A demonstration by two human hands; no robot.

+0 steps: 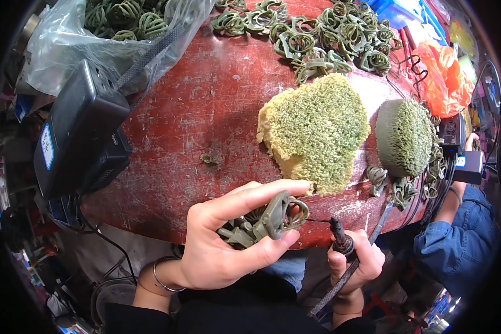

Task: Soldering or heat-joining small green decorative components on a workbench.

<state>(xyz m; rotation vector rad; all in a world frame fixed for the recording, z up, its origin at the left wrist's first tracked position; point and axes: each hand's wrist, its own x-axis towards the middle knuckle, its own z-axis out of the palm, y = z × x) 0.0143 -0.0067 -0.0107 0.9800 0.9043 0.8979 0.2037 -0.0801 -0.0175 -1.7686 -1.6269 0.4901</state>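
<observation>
While my left hand (228, 239) curls shut around a small bunch of olive-green looped plastic pieces (264, 220), thumb and forefinger pinch the foremost one by its stem so that its cage-like loop pokes out to the right, just above the near edge of the red table (195, 111). I cannot count the pieces in my grip exactly (three or four stems show between the fingers). My right hand (355, 264) is closed in a fist around one soldering iron (339, 240), its dark tip pointing up and to the left, near the held loop but not touching it; its cord runs down past my wrist.

On the table lie two sponge-like pads: one large yellow-green sponge (314, 131), flat and ragged, just beyond my fingers, and one rounder dark green mound (403, 136) to its right, well apart from my hands. A heap of finished green loops (334, 36) is spread across the far side of the table, too many and too tangled to count, and a few more lie around the foot of the dark mound. One clear plastic bag (94, 39) at the far left holds more of them. One black box-shaped device (75, 131) sits at the left edge, overhanging it. One orange plastic bag (445, 78) lies at the right. One other person's arm in a blue denim sleeve (459, 239) reaches in at the lower right
</observation>
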